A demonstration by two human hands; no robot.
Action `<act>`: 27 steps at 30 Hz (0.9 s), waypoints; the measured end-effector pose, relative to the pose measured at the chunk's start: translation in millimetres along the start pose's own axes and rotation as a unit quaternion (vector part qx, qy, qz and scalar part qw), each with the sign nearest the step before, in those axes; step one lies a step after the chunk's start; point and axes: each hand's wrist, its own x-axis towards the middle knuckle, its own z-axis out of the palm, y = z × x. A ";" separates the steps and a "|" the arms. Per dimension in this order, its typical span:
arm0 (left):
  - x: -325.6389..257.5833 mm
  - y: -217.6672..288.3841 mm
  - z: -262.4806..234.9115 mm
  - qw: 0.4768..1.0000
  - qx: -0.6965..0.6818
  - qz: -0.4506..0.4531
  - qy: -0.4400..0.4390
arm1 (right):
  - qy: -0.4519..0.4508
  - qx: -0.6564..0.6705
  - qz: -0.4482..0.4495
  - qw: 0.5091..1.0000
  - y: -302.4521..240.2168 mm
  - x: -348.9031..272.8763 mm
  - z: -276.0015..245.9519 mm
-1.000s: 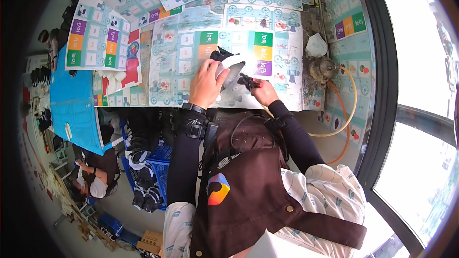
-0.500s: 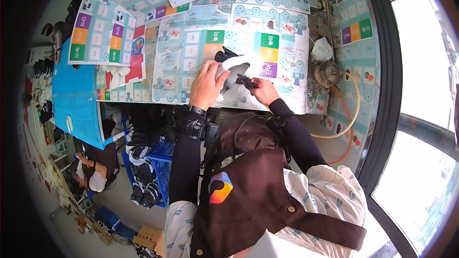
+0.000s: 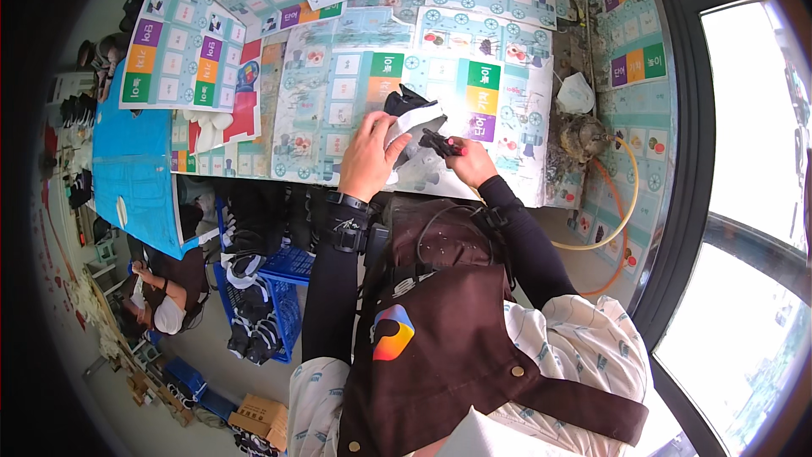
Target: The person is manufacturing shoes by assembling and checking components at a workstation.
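My left hand [image 3: 370, 155] grips a white and black shoe [image 3: 412, 121] on the table covered with colourful printed sheets [image 3: 321, 110]. My right hand [image 3: 468, 161] is closed around a small black tool [image 3: 440, 142] whose tip touches the shoe's side. Both hands work close together at the table's near edge. The shoe's lower part is hidden behind my left hand.
A blue sheet [image 3: 135, 178] hangs off the table's left end. Blue crates of dark shoes [image 3: 262, 288] stand under the table. A crusted pot [image 3: 584, 131] with an orange and yellow hose [image 3: 622, 220] sits at the right. A seated person [image 3: 156, 300] is lower left. Windows line the right.
The view has shifted slightly; my hands stay on the shoe, with the left hand turning it a little and the right hand's tool kept against it.
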 end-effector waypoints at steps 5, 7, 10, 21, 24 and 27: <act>0.8 -0.5 0.6 1.000 -0.002 0.008 0.005 | -0.076 -0.037 -0.007 0.996 -0.7 5.7 -0.9; 0.8 -1.8 0.9 1.000 -0.004 0.010 0.007 | -0.054 -0.027 -0.011 0.998 2.3 5.9 -2.0; -0.9 -0.9 0.6 1.000 -0.008 0.004 0.005 | -0.021 -0.016 -0.013 1.000 -2.1 6.3 -2.1; -0.4 -0.2 2.6 1.000 -0.016 0.007 0.005 | -0.020 -0.019 -0.013 1.000 -6.2 3.4 -3.4; 0.3 1.6 2.6 1.000 -0.016 0.002 0.003 | -0.007 -0.016 -0.008 1.000 1.9 6.3 -0.1; 0.6 1.9 3.2 1.000 -0.013 0.003 0.002 | -0.073 -0.052 -0.063 0.994 7.4 7.5 3.4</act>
